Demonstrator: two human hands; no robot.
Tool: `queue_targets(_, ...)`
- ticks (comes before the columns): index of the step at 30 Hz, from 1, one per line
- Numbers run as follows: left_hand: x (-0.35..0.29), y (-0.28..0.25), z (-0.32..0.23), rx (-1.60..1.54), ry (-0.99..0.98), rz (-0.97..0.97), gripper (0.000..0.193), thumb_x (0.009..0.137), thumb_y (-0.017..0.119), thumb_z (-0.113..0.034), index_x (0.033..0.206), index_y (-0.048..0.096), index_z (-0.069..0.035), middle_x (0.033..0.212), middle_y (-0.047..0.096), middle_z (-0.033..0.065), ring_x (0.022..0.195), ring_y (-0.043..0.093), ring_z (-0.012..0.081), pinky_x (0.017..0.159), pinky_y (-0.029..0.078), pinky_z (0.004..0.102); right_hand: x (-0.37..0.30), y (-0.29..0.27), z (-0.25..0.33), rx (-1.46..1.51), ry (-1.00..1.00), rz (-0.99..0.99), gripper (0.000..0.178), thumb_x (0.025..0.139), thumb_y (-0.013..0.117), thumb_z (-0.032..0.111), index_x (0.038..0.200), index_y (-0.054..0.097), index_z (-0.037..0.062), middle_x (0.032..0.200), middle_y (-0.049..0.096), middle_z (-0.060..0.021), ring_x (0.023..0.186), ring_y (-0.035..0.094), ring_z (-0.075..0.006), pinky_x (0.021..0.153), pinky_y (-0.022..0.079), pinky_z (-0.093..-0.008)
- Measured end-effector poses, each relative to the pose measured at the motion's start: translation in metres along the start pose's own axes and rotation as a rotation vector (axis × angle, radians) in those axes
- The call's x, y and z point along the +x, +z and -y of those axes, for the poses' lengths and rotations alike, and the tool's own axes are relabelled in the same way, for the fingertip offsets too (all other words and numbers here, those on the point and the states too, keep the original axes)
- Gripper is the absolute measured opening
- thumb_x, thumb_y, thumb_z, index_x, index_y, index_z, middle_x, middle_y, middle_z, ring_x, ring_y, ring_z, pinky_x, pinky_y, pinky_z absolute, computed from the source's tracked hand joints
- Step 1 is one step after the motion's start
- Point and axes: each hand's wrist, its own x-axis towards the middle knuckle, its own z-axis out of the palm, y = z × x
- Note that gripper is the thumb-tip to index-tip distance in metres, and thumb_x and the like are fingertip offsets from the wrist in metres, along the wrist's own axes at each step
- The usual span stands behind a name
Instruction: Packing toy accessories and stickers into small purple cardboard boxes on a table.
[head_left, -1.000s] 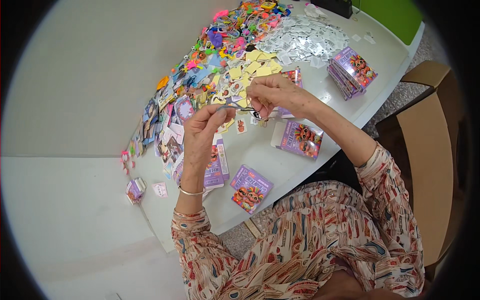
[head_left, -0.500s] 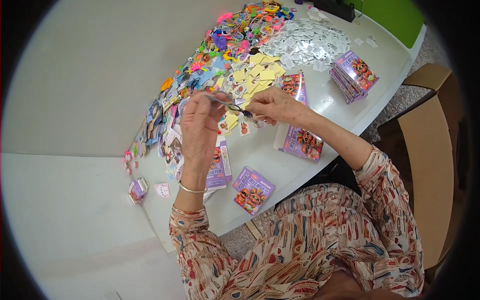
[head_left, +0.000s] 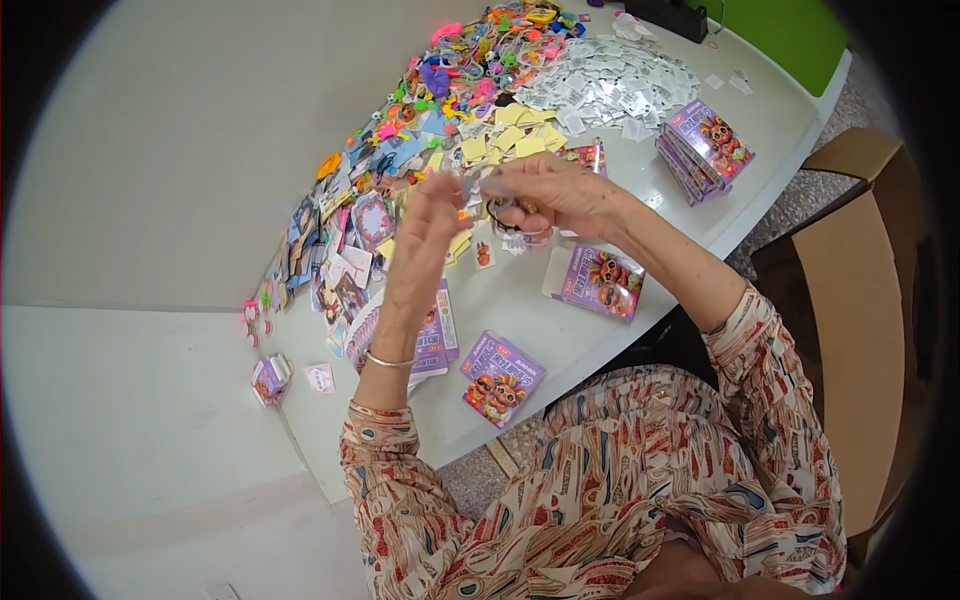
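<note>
My left hand (head_left: 432,215) and my right hand (head_left: 548,195) are raised together above the white table (head_left: 560,340). Between their fingertips is a small clear packet (head_left: 505,215) holding tiny trinkets, one of them orange. Both hands pinch it, the left at its left edge, the right from the top and right. Beneath the hands lie yellow cards (head_left: 505,140) and a spread of small colourful toys (head_left: 480,60). A purple box (head_left: 600,280) lies open just below my right wrist.
Another purple box (head_left: 500,378) lies near the table's front edge and a stack of purple boxes (head_left: 705,148) at the right. Silver sachets (head_left: 610,85) cover the far side. Flat cards and stickers (head_left: 335,250) line the left. A brown cardboard box (head_left: 865,300) stands right of the table.
Both hands have risen from the table surface and moved further away from me, still together on the small packet. The left hand's fingers have spread more upright.
</note>
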Motion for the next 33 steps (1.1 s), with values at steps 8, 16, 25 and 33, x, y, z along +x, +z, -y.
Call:
queue_targets(8,-0.009,0.031,0.028,-0.045,-0.042,0.34,0.039,0.092,0.057,-0.01,0.128,0.046,-0.002,0.112,0.061,0.0052,0.109,0.056,0.0133,0.096,0.043,0.0293,-0.004,0.004,0.02,0.228,-0.02,-0.062,0.031,0.093,0.061,0.037,0.1,0.061,0.007,0.061,0.052,0.0012,0.045,0.038,-0.0046,0.043,0.029,-0.0229)
queue_targets(16,-0.023,-0.013,0.026,0.225,-0.227,0.332,0.024,0.097,0.053,-0.019,0.103,0.062,0.002,0.073,0.059,0.002,0.068,0.056,0.0087,0.068,0.046,0.0226,-0.015,-0.049,0.022,-0.217,-0.048,-0.291,0.02,0.088,0.062,0.026,0.086,0.06,0.0067,0.061,0.055,0.0006,0.043,0.04,-0.0047,0.04,0.028,-0.0229)
queue_targets(25,-0.028,-0.02,0.0,0.206,-0.26,0.197,0.024,0.098,0.053,-0.02,0.103,0.063,0.001,0.07,0.059,0.0017,0.059,0.051,0.0071,0.055,0.044,0.0222,-0.015,-0.029,0.006,-1.262,-0.454,-0.356,0.04,0.083,0.061,0.025,0.116,0.057,0.0022,0.117,0.057,-0.0185,0.111,0.052,-0.0328,0.098,0.04,-0.0416)
queue_targets(33,-0.027,-0.015,-0.006,0.234,-0.192,0.353,0.019,0.099,0.053,-0.015,0.106,0.064,-0.001,0.07,0.06,0.0004,0.056,0.049,0.0046,0.051,0.04,0.0188,-0.004,-0.009,-0.02,-0.969,-0.384,-0.004,0.034,0.091,0.055,0.021,0.121,0.057,0.0036,0.108,0.062,-0.0156,0.101,0.057,-0.0284,0.09,0.044,-0.0385)
